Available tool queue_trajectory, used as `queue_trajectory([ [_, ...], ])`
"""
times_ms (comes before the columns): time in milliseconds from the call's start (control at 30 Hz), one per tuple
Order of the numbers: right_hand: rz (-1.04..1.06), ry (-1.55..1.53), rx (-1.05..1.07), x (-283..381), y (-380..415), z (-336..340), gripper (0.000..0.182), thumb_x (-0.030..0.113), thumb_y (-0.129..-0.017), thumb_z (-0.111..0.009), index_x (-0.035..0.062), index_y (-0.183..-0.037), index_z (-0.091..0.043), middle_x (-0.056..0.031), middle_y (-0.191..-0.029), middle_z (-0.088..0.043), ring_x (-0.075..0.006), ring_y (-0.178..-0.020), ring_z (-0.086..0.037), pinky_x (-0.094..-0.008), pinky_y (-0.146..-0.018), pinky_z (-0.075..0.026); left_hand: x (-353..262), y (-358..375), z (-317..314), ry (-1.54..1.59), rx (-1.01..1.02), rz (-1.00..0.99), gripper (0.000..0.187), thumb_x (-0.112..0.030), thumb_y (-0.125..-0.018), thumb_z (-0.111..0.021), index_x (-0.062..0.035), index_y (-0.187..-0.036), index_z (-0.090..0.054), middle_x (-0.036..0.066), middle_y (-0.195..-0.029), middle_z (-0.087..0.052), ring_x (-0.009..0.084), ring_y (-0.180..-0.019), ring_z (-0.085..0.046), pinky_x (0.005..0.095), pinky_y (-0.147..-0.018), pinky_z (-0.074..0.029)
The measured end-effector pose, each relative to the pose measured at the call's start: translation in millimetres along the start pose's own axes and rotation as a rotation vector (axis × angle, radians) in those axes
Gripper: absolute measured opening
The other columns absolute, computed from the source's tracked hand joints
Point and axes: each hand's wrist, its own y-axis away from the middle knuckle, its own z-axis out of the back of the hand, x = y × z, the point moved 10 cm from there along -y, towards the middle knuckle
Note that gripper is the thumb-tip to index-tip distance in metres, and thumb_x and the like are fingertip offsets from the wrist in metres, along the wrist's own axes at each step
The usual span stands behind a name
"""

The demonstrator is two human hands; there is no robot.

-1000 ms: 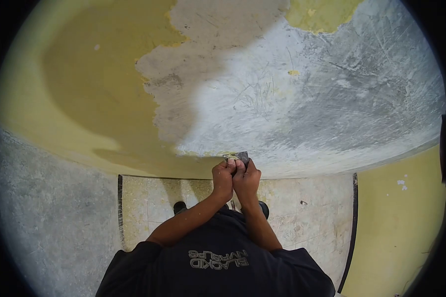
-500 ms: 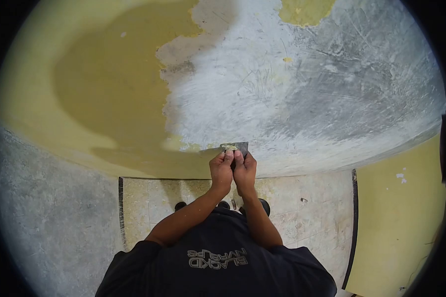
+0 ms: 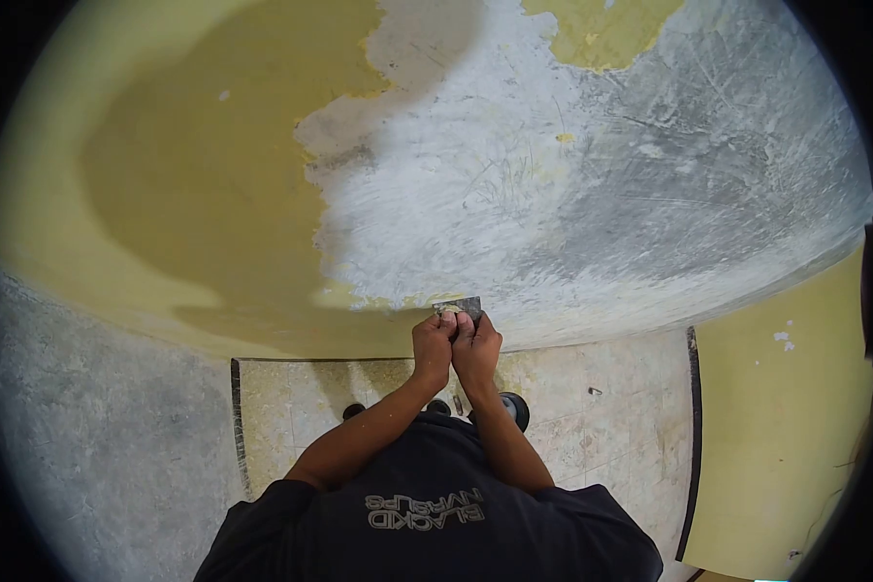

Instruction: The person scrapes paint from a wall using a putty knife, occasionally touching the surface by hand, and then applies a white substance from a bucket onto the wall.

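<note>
Both hands grip a flat scraper (image 3: pixel 469 307) with a dark, wide blade, held up to the lower part of the wall. Crumbs of pale yellow paint lie on the blade beside the thumbs. My left hand (image 3: pixel 432 341) is closed on its left side, and my right hand (image 3: pixel 477 347) closes on the right, the thumbs nearly together. Around the blade, yellow paint (image 3: pixel 213 204) covers the wall to the left, while bare whitish-grey plaster (image 3: pixel 436 194) shows above and to the right. The fingers under the scraper are partly hidden.
A tiled floor (image 3: pixel 592 427) dusted with yellow flakes lies below, with a small object (image 3: pixel 595 391) on it. Grey wall (image 3: pixel 116 417) stands left and yellow wall (image 3: pixel 776 436) right, dark strips along their bases. A yellow patch (image 3: pixel 606 34) remains higher up.
The view has tilted slightly, so the wall sits lower in it. Both hands and the scraper have come down a little, still closed together on it.
</note>
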Motion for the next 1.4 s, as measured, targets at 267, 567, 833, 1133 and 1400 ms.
queue_trajectory([
  [267, -0.15, -0.24, 0.07, -11.6, 1.3, -7.7, 0.025, 0.016, -0.094, -0.057, -0.0044, -0.079, -0.057, -0.0097, -0.061, -0.058, -0.0129, -0.055, -0.048, -0.032, -0.051, -0.041, -10.5, 7.4, -0.2, -0.1, -0.091, 0.006, 0.029, -0.016, -0.096, -0.055, 0.0002, -0.074, -0.061, -0.001, -0.07, -0.056, 0.0063, -0.065, -0.046, 0.0255, -0.06, -0.04],
  [567, -0.101, -0.279, 0.088, -18.8, 1.8, -16.1, 0.023, 0.016, -0.091, -0.057, -0.0043, -0.081, -0.058, -0.0164, -0.059, -0.057, -0.0236, -0.051, -0.055, -0.0352, -0.05, -0.043, -13.9, 7.5, 4.3, -0.135, -0.138, -0.041, 0.03, -0.015, -0.097, -0.054, 0.0004, -0.071, -0.061, -0.001, -0.065, -0.056, 0.0064, -0.061, -0.045, 0.0269, -0.055, -0.038],
  [833, -0.009, -0.337, 0.112, 4.0, -3.0, -9.8, 0.022, 0.017, -0.088, -0.059, -0.0047, -0.084, -0.059, -0.0244, -0.057, -0.057, -0.0411, -0.051, -0.059, -0.0455, -0.048, -0.045, -25.2, 13.2, 4.1, -0.106, -0.161, -0.12, 0.035, -0.017, -0.098, -0.054, -0.0013, -0.067, -0.056, -0.004, -0.066, -0.052, 0.0052, -0.062, -0.041, 0.0252, -0.056, -0.035],
  [1133, 0.047, -0.205, 0.06, 6.3, -5.6, -2.3, 0.031, 0.023, -0.093, -0.058, -0.0059, -0.082, -0.059, -0.0199, -0.059, -0.059, -0.0296, -0.053, -0.062, -0.0394, -0.05, -0.046, -10.8, 7.7, -9.8, 0.087, 0.019, -0.011, 0.029, -0.023, -0.099, -0.053, -0.0025, -0.079, -0.06, -0.003, -0.073, -0.056, 0.0071, -0.066, -0.048, 0.0263, -0.061, -0.041],
  [1400, -0.023, 0.056, 0.009, -30.6, -4.7, 16.3, 0.033, 0.027, -0.093, -0.058, -0.0025, -0.079, -0.058, -0.0211, -0.056, -0.056, -0.0392, -0.053, -0.06, -0.0443, -0.048, -0.043, 1.3, 22.9, 1.8, -0.336, 0.164, -0.033, 0.024, -0.012, -0.096, -0.054, -0.0002, -0.117, -0.056, 0.007, -0.094, -0.067, 0.0142, -0.088, -0.064, 0.0285, -0.081, -0.051],
])
